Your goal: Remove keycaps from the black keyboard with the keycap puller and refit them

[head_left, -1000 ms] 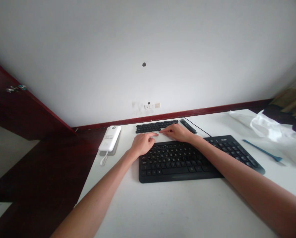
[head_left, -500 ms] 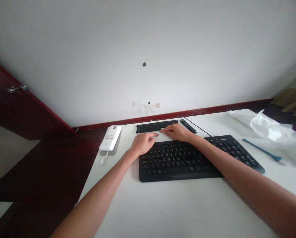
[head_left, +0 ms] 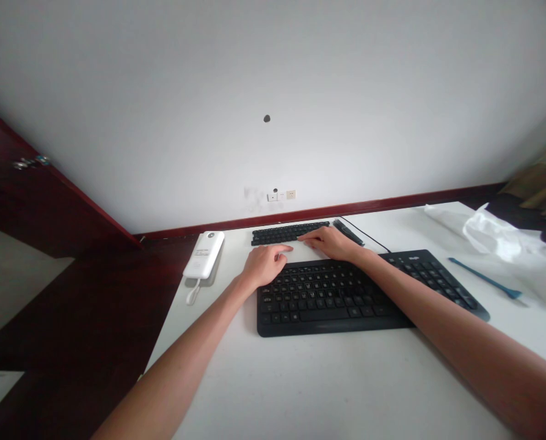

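A black full-size keyboard (head_left: 319, 316) lies on the white table, with its cable running back from its far edge. My left hand (head_left: 262, 266) is at its far left corner, index finger stretched to the right and thumb apart. Just behind the far edge, my right hand (head_left: 333, 243) points left with its index finger out, the other fingers bent beneath. Nothing shows in either hand. Beyond them is a separate black block of keys (head_left: 282, 234). A small narrow black piece (head_left: 347, 232), perhaps another key section, is right of it.
On the left of the table (head_left: 264, 385) lies a white power bank (head_left: 205, 253) with a strap. To the right are a blue pry-like tool (head_left: 484, 278) and a crumpled white plastic bag (head_left: 506, 244). A wall with sockets (head_left: 282, 195) stands behind.
My right fingertips have shifted slightly to the right, widening the gap to my left index finger. My left hand stays almost still.
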Available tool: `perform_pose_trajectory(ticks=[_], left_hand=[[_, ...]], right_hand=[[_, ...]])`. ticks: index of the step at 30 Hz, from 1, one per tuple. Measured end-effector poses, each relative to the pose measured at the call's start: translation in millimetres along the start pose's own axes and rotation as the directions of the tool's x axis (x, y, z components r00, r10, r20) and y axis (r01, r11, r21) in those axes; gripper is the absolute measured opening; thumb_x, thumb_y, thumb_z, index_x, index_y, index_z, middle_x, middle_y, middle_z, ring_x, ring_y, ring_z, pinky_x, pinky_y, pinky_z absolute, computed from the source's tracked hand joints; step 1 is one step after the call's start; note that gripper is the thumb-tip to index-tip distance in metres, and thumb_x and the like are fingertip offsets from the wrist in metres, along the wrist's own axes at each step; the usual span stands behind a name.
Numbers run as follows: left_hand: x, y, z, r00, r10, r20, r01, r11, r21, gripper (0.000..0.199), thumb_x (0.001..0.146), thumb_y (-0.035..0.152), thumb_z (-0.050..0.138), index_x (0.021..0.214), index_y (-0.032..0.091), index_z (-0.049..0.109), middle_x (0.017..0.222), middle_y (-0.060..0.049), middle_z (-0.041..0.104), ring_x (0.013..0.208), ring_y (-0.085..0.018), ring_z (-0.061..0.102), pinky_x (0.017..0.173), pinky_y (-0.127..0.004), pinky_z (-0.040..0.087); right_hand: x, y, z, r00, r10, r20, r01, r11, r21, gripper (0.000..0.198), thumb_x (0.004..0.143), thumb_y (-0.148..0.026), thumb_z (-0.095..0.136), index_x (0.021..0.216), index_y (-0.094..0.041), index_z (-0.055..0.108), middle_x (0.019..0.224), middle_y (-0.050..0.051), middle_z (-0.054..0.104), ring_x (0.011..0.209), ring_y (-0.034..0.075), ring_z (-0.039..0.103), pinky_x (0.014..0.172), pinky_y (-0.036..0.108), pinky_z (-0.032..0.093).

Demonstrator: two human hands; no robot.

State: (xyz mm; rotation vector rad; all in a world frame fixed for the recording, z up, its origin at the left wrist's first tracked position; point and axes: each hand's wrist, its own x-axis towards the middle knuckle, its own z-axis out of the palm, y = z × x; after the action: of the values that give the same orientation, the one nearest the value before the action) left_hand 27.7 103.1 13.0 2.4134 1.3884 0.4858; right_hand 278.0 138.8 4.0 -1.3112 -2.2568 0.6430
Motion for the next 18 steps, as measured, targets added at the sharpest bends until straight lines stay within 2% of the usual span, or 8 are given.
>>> perform_pose_trajectory(ticks=[6, 9, 11, 13, 15, 18], left_hand=[[-0.1, -0.8, 0.9, 1.0, -0.003, -0.003, 0.003, 1.0, 0.002, 0.041, 0.095, 0.018, 0.051, 0.124, 0.03, 0.076, 0.092, -0.001, 0.08, 0.081, -0.02, 0.072, 0.087, -0.032, 0.053], [0.0, -1.3, 1.3, 1.0, -0.009, -0.001, 0.009, 1.0, 0.011, 0.04, 0.095, 0.018, 0.051, 0.124, 0.03, 0.076, 0.083, 0.0, 0.078, 0.077, -0.02, 0.071, 0.085, -0.031, 0.052], [-0.1, -1.5, 1.0, 1.0, -0.013, -0.003, 0.013, 1.0, 0.017, 0.04, 0.094, 0.018, 0.051, 0.124, 0.03, 0.076, 0.077, 0.0, 0.076, 0.076, -0.02, 0.07, 0.084, -0.032, 0.052], [-0.3, -1.7, 0.3, 1.0, -0.014, -0.003, 0.014, 1.0, 0.017, 0.041, 0.094, 0.019, 0.051, 0.123, 0.031, 0.076, 0.073, 0.001, 0.074, 0.075, -0.021, 0.07, 0.083, -0.032, 0.052], [-0.8, -1.7, -0.7, 1.0, -0.014, 0.004, 0.014, 1.0, 0.013, 0.041, 0.094, 0.02, 0.05, 0.124, 0.032, 0.075, 0.073, 0.002, 0.074, 0.075, -0.021, 0.07, 0.084, -0.032, 0.052], [-1.5, -1.5, -1.7, 1.0, -0.019, 0.021, 0.019, 1.0, 0.002, 0.043, 0.094, 0.021, 0.049, 0.126, 0.032, 0.075, 0.085, 0.002, 0.078, 0.084, -0.021, 0.072, 0.09, -0.033, 0.052]], right_hand=[[-0.7, -2.8, -0.6, 1.0, 0.003, 0.003, -0.003, 1.0, -0.011, 0.033, 0.098, -0.023, 0.054, 0.119, -0.02, 0.079, 0.123, 0.007, 0.076, 0.114, 0.027, 0.072, 0.101, 0.037, 0.053], [-2.3, -12.8, -9.8, 1.0, 0.008, 0.024, -0.006, 0.998, -0.07, 0.033, 0.097, -0.02, 0.052, 0.115, -0.02, 0.08, 0.122, 0.007, 0.077, 0.112, 0.026, 0.072, 0.1, 0.035, 0.052], [-5.6, -25.1, -22.7, 0.997, 0.001, 0.074, 0.01, 0.99, -0.142, 0.032, 0.095, -0.016, 0.053, 0.109, -0.02, 0.081, 0.115, 0.006, 0.08, 0.105, 0.025, 0.074, 0.094, 0.034, 0.052], [-11.4, -41.7, -39.3, 0.985, 0.019, 0.17, 0.019, 0.974, -0.224, 0.028, 0.091, -0.014, 0.056, 0.098, -0.022, 0.082, 0.1, 0.004, 0.082, 0.089, 0.024, 0.074, 0.081, 0.033, 0.052], [-19.5, -60.1, -55.5, 0.949, 0.056, 0.311, 0.035, 0.96, -0.279, 0.021, 0.087, -0.017, 0.062, 0.088, -0.024, 0.081, 0.089, 0.003, 0.081, 0.079, 0.022, 0.073, 0.071, 0.032, 0.049], [-32.9, -84.6, -70.1, 0.865, 0.229, 0.446, -0.049, 0.924, -0.379, 0.009, 0.08, -0.023, 0.073, 0.084, -0.025, 0.081, 0.084, 0.004, 0.079, 0.075, 0.024, 0.072, 0.064, 0.033, 0.046]])
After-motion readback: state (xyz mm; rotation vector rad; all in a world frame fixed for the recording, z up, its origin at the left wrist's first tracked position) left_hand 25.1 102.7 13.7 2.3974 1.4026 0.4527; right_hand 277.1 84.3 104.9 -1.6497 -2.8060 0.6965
